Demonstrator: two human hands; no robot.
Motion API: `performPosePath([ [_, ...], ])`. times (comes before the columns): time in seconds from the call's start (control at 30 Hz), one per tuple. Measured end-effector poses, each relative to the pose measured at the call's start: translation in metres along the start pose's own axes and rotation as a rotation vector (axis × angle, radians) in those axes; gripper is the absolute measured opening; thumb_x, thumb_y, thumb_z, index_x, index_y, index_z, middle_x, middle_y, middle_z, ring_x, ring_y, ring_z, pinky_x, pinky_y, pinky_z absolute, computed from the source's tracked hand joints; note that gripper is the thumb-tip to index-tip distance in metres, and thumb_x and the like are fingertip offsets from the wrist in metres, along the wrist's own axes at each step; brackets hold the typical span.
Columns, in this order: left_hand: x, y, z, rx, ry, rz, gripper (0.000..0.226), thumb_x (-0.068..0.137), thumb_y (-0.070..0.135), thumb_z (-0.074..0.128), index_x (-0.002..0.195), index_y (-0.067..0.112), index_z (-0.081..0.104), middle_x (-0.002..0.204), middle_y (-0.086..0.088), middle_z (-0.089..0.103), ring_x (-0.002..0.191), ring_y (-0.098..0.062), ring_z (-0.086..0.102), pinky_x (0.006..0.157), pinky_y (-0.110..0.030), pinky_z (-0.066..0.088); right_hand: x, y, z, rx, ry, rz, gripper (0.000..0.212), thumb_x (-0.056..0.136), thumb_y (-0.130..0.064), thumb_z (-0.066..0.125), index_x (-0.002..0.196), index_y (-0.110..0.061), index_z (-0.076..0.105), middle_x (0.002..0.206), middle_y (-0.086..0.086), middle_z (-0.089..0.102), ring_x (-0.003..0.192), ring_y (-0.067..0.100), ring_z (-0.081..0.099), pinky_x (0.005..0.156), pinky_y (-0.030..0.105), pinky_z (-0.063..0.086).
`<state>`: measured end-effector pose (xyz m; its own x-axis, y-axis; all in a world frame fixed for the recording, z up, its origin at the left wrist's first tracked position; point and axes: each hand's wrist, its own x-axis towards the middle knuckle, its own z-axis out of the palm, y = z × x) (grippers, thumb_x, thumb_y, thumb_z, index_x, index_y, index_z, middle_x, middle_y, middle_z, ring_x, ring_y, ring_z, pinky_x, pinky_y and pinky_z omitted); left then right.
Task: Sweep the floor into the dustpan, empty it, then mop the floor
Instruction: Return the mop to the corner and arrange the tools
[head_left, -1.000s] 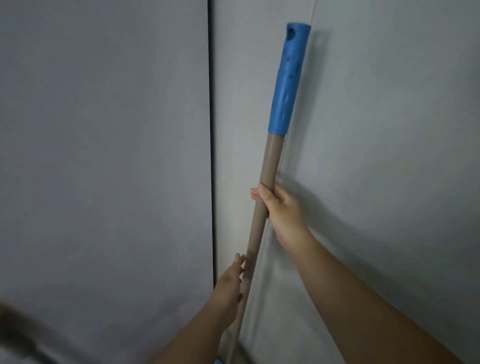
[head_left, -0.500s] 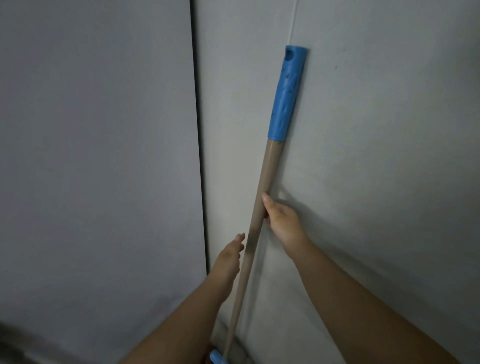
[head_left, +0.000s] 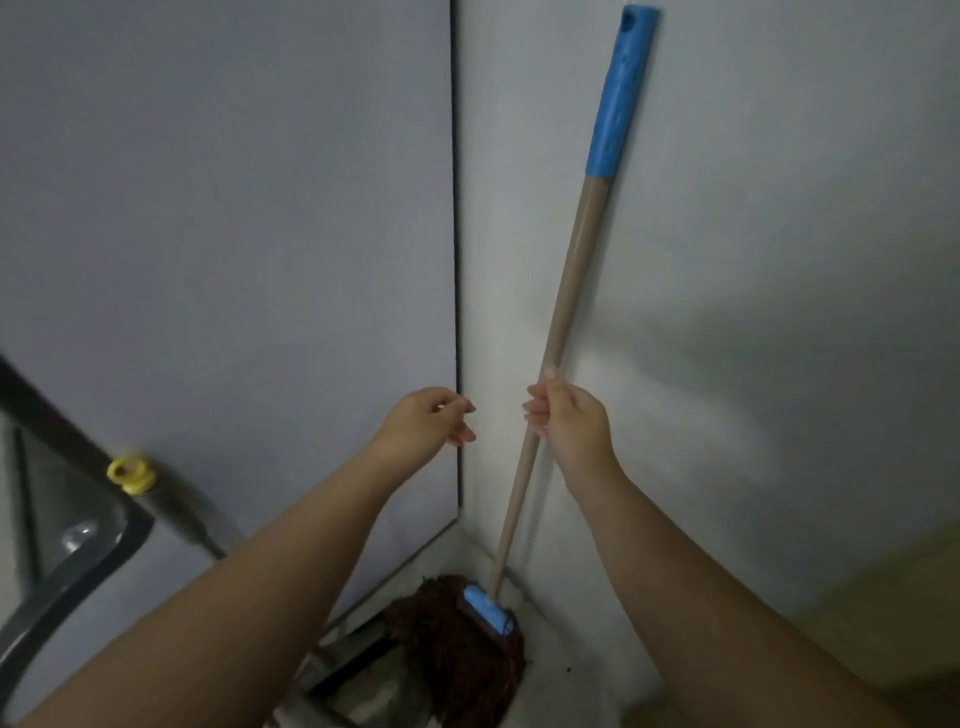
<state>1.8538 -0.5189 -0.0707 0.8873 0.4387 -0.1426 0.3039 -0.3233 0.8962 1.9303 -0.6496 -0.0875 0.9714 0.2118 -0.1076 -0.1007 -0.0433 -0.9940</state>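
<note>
Head view: right hand (head_left: 569, 421) grips the mop handle (head_left: 566, 306) alone, left hand (head_left: 431, 418) loosely open beside it — the leaning pole could swing, dragging the mop head (head_left: 462, 639) sideways.

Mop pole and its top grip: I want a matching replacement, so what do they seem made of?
The mop pole looks like smooth beige painted metal or plastic, with an even sheen and no wood grain; which one, I can't tell. The top grip looks like matte moulded blue plastic, dimpled, with a hanging hole.

One mop (head_left: 558, 332), two hands (head_left: 571, 421) (head_left: 428, 421), one dustpan (head_left: 78, 561), one yellow-tipped handle (head_left: 130, 473).
</note>
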Motion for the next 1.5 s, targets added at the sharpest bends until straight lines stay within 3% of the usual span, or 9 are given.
performPosePath([
  [0.3, -0.161, -0.029, -0.03, -0.075, 0.27, -0.082, 0.028, 0.098, 0.016, 0.042, 0.076, 0.021, 0.059, 0.051, 0.011, 0.066, 0.049, 0.005, 0.058, 0.048, -0.006, 0.041, -0.125, 0.041, 0.026, -0.025, -0.351, 0.091, 0.035, 0.097, -0.042, 0.041, 0.074, -0.023, 0.06, 0.071, -0.002, 0.061, 0.076, 0.015, 0.058, 0.083, 0.033, 0.046],
  [0.5, -0.251, -0.052, -0.024, -0.081, 0.374, -0.205, 0.025, 0.098, 0.018, 0.043, 0.082, 0.019, 0.061, 0.068, 0.001, 0.068, 0.053, 0.003, 0.061, 0.052, -0.007, 0.045, -0.193, 0.064, 0.024, -0.07, -0.49, 0.159, 0.038, 0.097, -0.043, 0.042, 0.071, -0.02, 0.058, 0.068, -0.001, 0.059, 0.075, 0.018, 0.057, 0.085, 0.038, 0.049],
  [0.73, -0.288, -0.091, -0.03, -0.129, 0.415, -0.327, 0.024, 0.099, 0.017, 0.04, 0.084, 0.016, 0.059, 0.073, -0.001, 0.066, 0.066, -0.006, 0.06, 0.063, -0.018, 0.044, -0.226, 0.085, 0.047, -0.166, -0.604, 0.222, 0.038, 0.094, -0.048, 0.045, 0.073, -0.02, 0.058, 0.07, -0.001, 0.059, 0.074, 0.016, 0.058, 0.078, 0.033, 0.049],
  [0.9, -0.276, -0.124, -0.055, -0.175, 0.383, -0.395, 0.025, 0.099, 0.016, 0.038, 0.083, 0.014, 0.058, 0.073, -0.003, 0.064, 0.066, -0.009, 0.057, 0.063, -0.02, 0.041, -0.224, 0.098, 0.078, -0.302, -0.578, 0.189, 0.038, 0.094, -0.048, 0.043, 0.067, -0.024, 0.053, 0.071, -0.002, 0.056, 0.081, 0.018, 0.056, 0.086, 0.037, 0.047],
  [1.03, -0.246, -0.159, -0.087, -0.219, 0.347, -0.418, 0.021, 0.099, 0.016, 0.039, 0.091, 0.011, 0.058, 0.076, -0.004, 0.064, 0.066, -0.007, 0.058, 0.064, -0.022, 0.041, -0.213, 0.108, 0.113, -0.469, -0.564, 0.115, 0.043, 0.097, -0.046, 0.04, 0.064, -0.02, 0.051, 0.066, -0.002, 0.05, 0.064, 0.012, 0.048, 0.058, 0.025, 0.035],
  [1.13, -0.217, -0.185, -0.116, -0.238, 0.302, -0.435, 0.02, 0.098, 0.017, 0.04, 0.088, 0.014, 0.058, 0.074, 0.0, 0.064, 0.068, -0.007, 0.058, 0.066, -0.022, 0.041, -0.208, 0.119, 0.14, -0.545, -0.533, 0.136, 0.038, 0.097, -0.044, 0.042, 0.087, -0.013, 0.062, 0.083, 0.001, 0.056, 0.082, 0.019, 0.053, 0.067, 0.025, 0.036],
  [1.27, -0.17, -0.213, -0.16, -0.208, 0.324, -0.407, 0.022, 0.097, 0.019, 0.046, 0.08, 0.015, 0.059, 0.08, -0.006, 0.065, 0.077, -0.018, 0.056, 0.07, -0.027, 0.043, -0.212, 0.14, 0.168, -0.744, -0.444, 0.162, 0.044, 0.094, -0.05, 0.04, 0.063, -0.019, 0.04, 0.064, -0.003, 0.042, 0.062, 0.016, 0.045, 0.057, 0.029, 0.031],
  [1.37, -0.137, -0.226, -0.179, -0.174, 0.347, -0.384, 0.025, 0.096, 0.023, 0.048, 0.072, 0.02, 0.055, 0.092, -0.012, 0.061, 0.086, -0.022, 0.054, 0.086, -0.037, 0.045, -0.216, 0.15, 0.182, -0.89, -0.356, 0.177, 0.038, 0.092, -0.057, 0.039, 0.07, -0.026, 0.044, 0.071, -0.005, 0.045, 0.08, 0.021, 0.05, 0.068, 0.03, 0.033],
  [1.5, -0.103, -0.244, -0.187, -0.206, 0.382, -0.383, 0.022, 0.094, 0.031, 0.049, 0.1, 0.012, 0.059, 0.094, -0.006, 0.058, 0.1, -0.026, 0.056, 0.092, -0.039, 0.045, -0.209, 0.155, 0.184, -0.982, -0.195, 0.147, 0.047, 0.089, -0.057, 0.044, 0.107, -0.017, 0.061, 0.098, 0.003, 0.066, 0.095, 0.024, 0.061, 0.07, 0.029, 0.042],
])
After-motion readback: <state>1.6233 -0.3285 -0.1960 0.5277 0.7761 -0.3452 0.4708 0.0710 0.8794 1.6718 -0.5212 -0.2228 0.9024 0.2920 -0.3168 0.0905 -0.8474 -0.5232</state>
